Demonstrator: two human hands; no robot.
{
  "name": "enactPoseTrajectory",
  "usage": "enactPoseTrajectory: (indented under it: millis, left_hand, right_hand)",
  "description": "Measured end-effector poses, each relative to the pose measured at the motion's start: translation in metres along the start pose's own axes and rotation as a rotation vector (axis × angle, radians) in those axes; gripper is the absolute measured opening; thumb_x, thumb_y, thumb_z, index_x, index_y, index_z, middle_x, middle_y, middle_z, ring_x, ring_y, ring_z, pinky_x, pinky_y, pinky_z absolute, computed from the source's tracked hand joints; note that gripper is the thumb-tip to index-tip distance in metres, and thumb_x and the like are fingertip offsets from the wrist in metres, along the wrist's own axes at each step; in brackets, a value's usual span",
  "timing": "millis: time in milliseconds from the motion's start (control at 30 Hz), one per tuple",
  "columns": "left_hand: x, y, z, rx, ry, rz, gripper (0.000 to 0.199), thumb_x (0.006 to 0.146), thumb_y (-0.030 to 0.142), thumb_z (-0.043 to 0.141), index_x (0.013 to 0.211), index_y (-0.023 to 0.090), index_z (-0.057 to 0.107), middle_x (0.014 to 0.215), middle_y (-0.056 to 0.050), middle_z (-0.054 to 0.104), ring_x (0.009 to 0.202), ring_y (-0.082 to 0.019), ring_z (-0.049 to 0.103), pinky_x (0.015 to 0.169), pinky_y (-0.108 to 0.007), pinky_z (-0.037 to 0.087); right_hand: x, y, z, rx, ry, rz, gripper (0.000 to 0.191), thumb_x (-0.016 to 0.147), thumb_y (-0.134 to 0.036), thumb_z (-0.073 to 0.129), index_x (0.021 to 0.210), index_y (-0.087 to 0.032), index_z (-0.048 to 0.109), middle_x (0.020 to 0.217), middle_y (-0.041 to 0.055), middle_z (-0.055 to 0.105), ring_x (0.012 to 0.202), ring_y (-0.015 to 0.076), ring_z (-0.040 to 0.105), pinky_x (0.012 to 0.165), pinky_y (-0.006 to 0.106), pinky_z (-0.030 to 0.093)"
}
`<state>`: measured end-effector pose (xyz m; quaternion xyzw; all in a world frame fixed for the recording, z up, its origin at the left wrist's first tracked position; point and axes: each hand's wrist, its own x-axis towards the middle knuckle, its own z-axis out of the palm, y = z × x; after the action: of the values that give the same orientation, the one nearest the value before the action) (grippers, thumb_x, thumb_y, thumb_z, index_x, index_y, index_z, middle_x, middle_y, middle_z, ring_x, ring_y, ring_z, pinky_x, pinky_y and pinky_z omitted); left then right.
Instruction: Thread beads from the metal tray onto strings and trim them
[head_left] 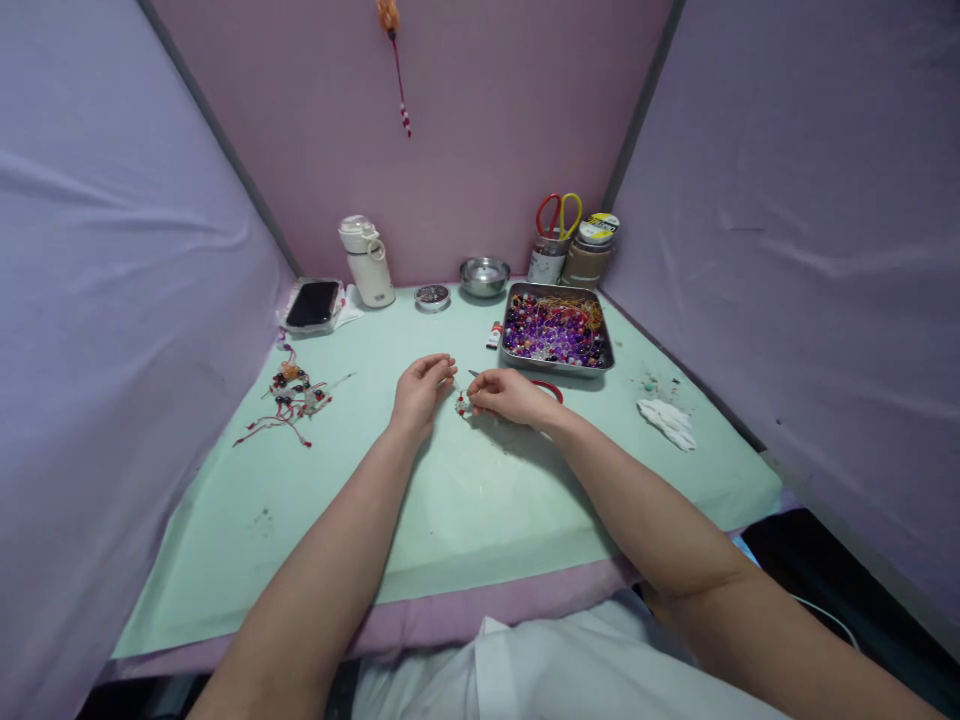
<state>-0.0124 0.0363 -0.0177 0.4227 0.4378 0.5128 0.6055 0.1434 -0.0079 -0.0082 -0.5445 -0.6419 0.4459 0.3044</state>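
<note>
A small beadwork piece [461, 405] with red and clear beads hangs over the middle of the table, between my hands. My right hand [511, 397] is closed, its fingertips pinching the edge of that piece. To its left, my left hand [422, 392] is closed too, thumb and fingers pressed together on what looks like a fine thread, very faint, leading toward the beads. Scissors with a red handle [553, 389] lie under and behind my right hand, which hides most of them.
A metal tray of beads [559, 368] sits behind my right hand. Finished-looking beaded strings [292, 395] lie at left. Along the back are a phone [313, 303], white bottle [370, 265], small tin [432, 297], steel bowl [484, 279] and scissors cup [547, 262]. White cloth [667, 424] lies right.
</note>
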Motion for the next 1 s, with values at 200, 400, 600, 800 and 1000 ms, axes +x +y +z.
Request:
enactPoseTrajectory:
  millis: [200, 400, 600, 800, 1000]
  left_hand:
    - [-0.001, 0.002, -0.005, 0.669, 0.051, 0.27, 0.024, 0.067, 0.018, 0.064, 0.09, 0.022, 0.06, 0.11, -0.009, 0.061, 0.108, -0.024, 0.053, 0.094, -0.039, 0.037]
    - [-0.016, 0.004, -0.005, 1.197, -0.068, 0.257, 0.027, 0.062, 0.042, 0.072, 0.071, 0.02, 0.059, 0.107, -0.014, 0.057, 0.113, -0.036, 0.042, 0.095, -0.05, 0.029]
    - [-0.016, 0.007, -0.008, 1.41, -0.18, 0.337, 0.007, 0.074, 0.021, 0.059, 0.077, 0.021, 0.065, 0.101, -0.012, 0.062, 0.103, -0.032, 0.048, 0.092, -0.047, 0.027]
    - [-0.011, 0.008, -0.02, 1.435, -0.07, 0.479, 0.019, 0.077, 0.014, 0.05, 0.07, 0.023, 0.065, 0.074, -0.012, 0.062, 0.093, -0.032, 0.048, 0.09, -0.051, 0.021]
    - [-0.01, 0.011, -0.027, 1.43, 0.002, 0.425, 0.019, 0.078, 0.017, 0.051, 0.075, 0.023, 0.069, 0.081, -0.016, 0.062, 0.102, -0.036, 0.045, 0.092, -0.054, 0.019]
  right_hand:
    - [0.006, 0.006, -0.005, 0.006, 0.172, 0.042, 0.019, 0.081, -0.019, 0.053, 0.1, -0.017, 0.055, 0.073, 0.0019, 0.07, 0.051, 0.0094, 0.051, 0.049, 0.02, 0.037]
    - [0.006, 0.007, -0.011, -0.136, 0.256, -0.035, 0.014, 0.084, -0.017, 0.051, 0.096, -0.016, 0.058, 0.072, 0.0032, 0.07, 0.059, 0.0118, 0.058, 0.062, 0.024, 0.042]
    - [0.005, 0.008, -0.018, -0.385, 0.271, -0.089, 0.013, 0.079, -0.013, 0.055, 0.087, -0.018, 0.064, 0.074, 0.0033, 0.07, 0.072, 0.0162, 0.061, 0.069, 0.026, 0.04]
    - [0.002, 0.014, -0.023, -0.616, 0.205, -0.092, 0.015, 0.076, -0.011, 0.057, 0.076, -0.02, 0.069, 0.079, 0.006, 0.07, 0.074, 0.0199, 0.059, 0.065, 0.028, 0.036]
    - [-0.002, 0.01, -0.024, -0.688, 0.226, -0.062, 0.015, 0.076, -0.011, 0.056, 0.073, -0.018, 0.068, 0.079, 0.0105, 0.067, 0.07, 0.0202, 0.057, 0.061, 0.029, 0.033]
